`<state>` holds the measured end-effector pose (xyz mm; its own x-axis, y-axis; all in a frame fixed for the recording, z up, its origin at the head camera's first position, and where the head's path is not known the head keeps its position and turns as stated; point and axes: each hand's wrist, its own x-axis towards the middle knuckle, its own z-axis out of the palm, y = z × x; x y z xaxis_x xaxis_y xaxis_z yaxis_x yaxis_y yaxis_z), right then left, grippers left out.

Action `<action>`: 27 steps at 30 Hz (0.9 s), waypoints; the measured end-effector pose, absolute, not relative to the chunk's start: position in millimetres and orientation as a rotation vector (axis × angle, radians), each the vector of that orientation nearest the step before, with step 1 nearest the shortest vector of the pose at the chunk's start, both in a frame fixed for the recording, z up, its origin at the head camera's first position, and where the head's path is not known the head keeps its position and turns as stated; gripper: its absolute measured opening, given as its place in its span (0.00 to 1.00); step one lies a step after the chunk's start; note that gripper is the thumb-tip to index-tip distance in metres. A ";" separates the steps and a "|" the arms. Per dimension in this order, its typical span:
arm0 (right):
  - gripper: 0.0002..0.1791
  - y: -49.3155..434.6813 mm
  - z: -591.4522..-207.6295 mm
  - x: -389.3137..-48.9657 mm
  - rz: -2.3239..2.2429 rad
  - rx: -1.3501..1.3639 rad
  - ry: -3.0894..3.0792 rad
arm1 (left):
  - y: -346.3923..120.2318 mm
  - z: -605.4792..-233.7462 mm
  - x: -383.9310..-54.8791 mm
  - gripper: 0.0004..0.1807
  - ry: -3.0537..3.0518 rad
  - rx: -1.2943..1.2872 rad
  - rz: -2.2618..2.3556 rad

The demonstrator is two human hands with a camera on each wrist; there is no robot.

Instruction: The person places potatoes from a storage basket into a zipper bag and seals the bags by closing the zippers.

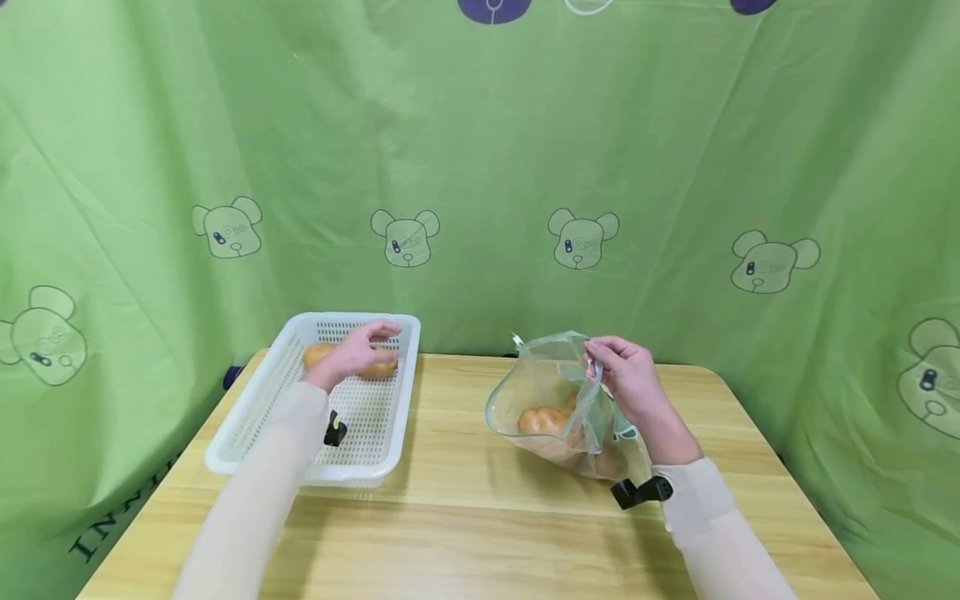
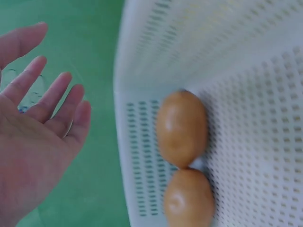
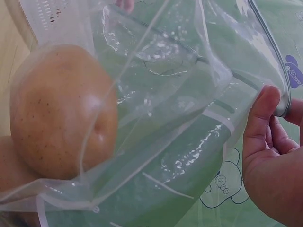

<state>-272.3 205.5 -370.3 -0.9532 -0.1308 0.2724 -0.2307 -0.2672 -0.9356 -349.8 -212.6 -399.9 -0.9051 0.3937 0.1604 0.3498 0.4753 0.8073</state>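
Over the white basket [image 1: 406,417]: your left hand [image 1: 354,352], fingers apart; your right hand [image 1: 632,382], pinching the clear bag [image 1: 542,371] of potatoes [image 1: 543,421]; green curtain [image 1: 480,142], lettered "INNI"

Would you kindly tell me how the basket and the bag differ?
The basket is white with many small holes; the bag is see-through with a greenish edge. The basket looks stiff; the bag looks limp, pinched at its mouth by the right hand. Both hold potatoes.
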 end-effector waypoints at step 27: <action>0.08 207.1 -372.6 -269.0 2.383 0.469 -1.853 | -245.8 -451.9 -383.5 0.40 2.712 0.514 1.318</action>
<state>-269.0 207.1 -372.6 -0.9492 -0.1184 0.2916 -0.2535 -0.2615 -0.9313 -383.5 -245.8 -451.9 -0.9403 0.3328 0.0712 0.2617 0.5732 0.7765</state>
